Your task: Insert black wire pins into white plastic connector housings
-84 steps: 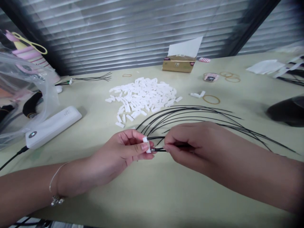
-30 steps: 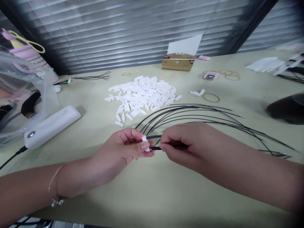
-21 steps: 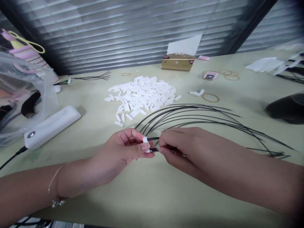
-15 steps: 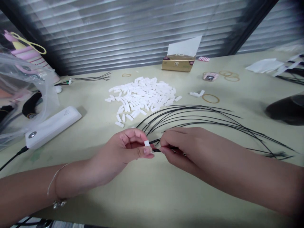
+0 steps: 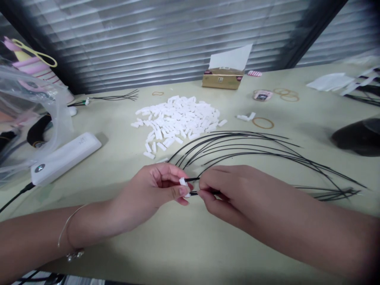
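Observation:
My left hand pinches a small white plastic connector between thumb and fingertips. My right hand grips black wires close to the connector, and their ends lead into it. The rest of this thin black wire bundle arcs across the table to the right, where its far ends gather. A large pile of loose white connectors lies just beyond my hands. The connector's entry point is partly hidden by my fingers.
A white power bank with a black cable and a clear plastic bag lie at left. Further back are a second wire bundle, a gold tissue box and rubber bands. A dark object sits at right.
Both hands have moved slightly lower in view, toward me, still holding the connector and wires. The far ends of the wire bundle have shifted a little on the table.

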Demonstrator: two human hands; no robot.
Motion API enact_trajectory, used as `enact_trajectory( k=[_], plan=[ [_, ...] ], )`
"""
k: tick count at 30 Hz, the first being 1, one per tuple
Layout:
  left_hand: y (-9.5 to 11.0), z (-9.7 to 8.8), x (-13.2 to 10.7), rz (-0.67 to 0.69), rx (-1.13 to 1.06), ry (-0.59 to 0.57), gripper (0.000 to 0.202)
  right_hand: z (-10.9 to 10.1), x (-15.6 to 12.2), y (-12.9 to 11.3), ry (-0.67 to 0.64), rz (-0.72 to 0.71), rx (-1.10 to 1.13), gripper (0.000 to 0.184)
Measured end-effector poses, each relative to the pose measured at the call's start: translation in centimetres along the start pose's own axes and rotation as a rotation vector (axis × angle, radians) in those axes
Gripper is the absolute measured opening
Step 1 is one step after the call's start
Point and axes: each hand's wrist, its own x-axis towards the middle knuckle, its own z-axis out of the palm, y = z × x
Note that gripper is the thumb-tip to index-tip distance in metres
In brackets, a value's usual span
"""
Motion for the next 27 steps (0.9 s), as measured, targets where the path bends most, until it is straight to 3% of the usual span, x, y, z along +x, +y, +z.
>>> enact_trajectory(
  k=[19,24,27],
  plan=[
    [0.0,0.0,-0.1,-0.047,-0.039,0.053,0.024,1.0,0.6,0.4,-0.005,-0.027,0.131,0.020],
    [0.0,0.2,-0.2,-0.044,-0.021,0.022,0.015,-1.3,1.0,1.8,-0.090,-0.045,0.185,0.031],
    [0.0,0.4,-1.0,-0.017,0.090,-0.009,0.009,-2.7,1.4,3.2,0.026,0.042,0.145,0.026]
  ],
)
